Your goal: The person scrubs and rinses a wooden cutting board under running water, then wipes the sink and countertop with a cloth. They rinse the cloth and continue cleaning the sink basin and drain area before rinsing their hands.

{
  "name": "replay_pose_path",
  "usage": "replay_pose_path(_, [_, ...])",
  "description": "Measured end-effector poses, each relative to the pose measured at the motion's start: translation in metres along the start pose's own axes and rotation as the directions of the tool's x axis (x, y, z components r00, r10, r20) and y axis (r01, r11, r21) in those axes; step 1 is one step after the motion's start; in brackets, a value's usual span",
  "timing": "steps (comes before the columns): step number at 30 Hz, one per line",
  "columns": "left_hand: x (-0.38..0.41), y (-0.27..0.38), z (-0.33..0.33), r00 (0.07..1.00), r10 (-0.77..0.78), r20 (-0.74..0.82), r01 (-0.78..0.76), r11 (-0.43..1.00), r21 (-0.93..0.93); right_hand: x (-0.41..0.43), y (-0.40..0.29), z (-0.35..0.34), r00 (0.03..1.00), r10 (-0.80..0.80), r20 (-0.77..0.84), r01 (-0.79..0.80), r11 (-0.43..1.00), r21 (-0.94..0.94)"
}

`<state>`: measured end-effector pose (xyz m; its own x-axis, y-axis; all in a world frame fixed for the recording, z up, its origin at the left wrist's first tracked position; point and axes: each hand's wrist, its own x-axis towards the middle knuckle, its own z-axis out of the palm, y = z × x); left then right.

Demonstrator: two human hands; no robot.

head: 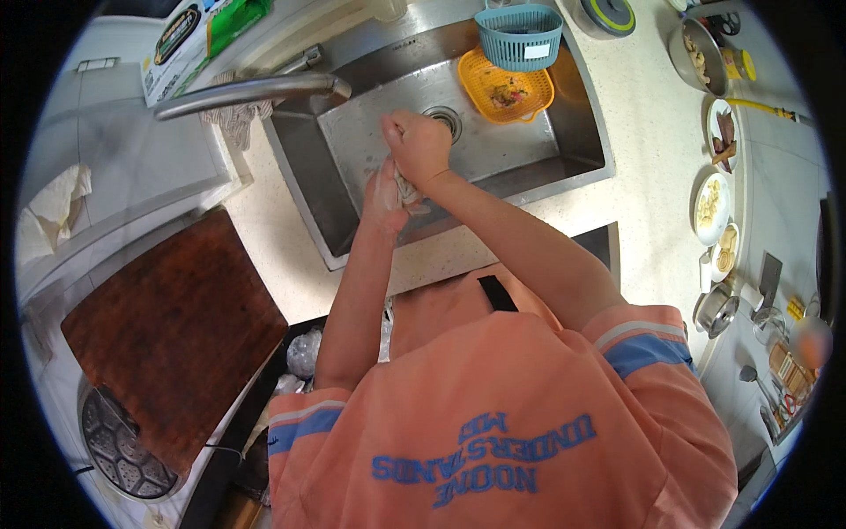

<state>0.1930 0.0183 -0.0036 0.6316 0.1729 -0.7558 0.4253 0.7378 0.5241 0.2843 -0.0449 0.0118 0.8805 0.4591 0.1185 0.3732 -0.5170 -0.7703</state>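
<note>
Over the stainless steel sink (370,99), my two hands are wrapped around a bunched, light-coloured cloth (405,190). My right hand (422,147) is a closed fist on its upper end, in front of the drain (443,119). Just below, my left hand (384,198) grips the lower part, and its skin looks wet or soapy. Much of the cloth is hidden inside the hands. An orange plastic basket (476,82) with food scraps stands in the sink to the right. The curved faucet (264,89) reaches in from the left.
A blue-green slotted basket (519,36) hangs at the sink's far side. A striped rag (238,112) lies by the faucet. At left leans a dark wooden cutting board (178,330). Along the right stand a metal pot (681,56), food plates (702,228) and a cleaver (770,278).
</note>
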Motion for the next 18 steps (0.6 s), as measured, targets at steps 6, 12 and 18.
replay_pose_path(6, [0.004,-0.019,-0.018,0.702,0.675,0.226,-0.362,0.612,-0.703,-0.039,-0.058,0.017,0.973,-0.229,0.02,0.229,0.973,-0.001])
replay_pose_path(12, [-0.027,0.03,-0.019,0.97,0.204,-0.136,-0.209,0.977,-0.027,-0.007,-0.032,0.031,0.993,0.115,-0.012,-0.115,0.993,-0.022])
replay_pose_path(18, [-0.017,0.015,-0.046,0.962,0.247,-0.118,-0.266,0.945,-0.19,-0.026,-0.04,0.041,1.0,-0.002,0.026,0.0,0.999,0.048])
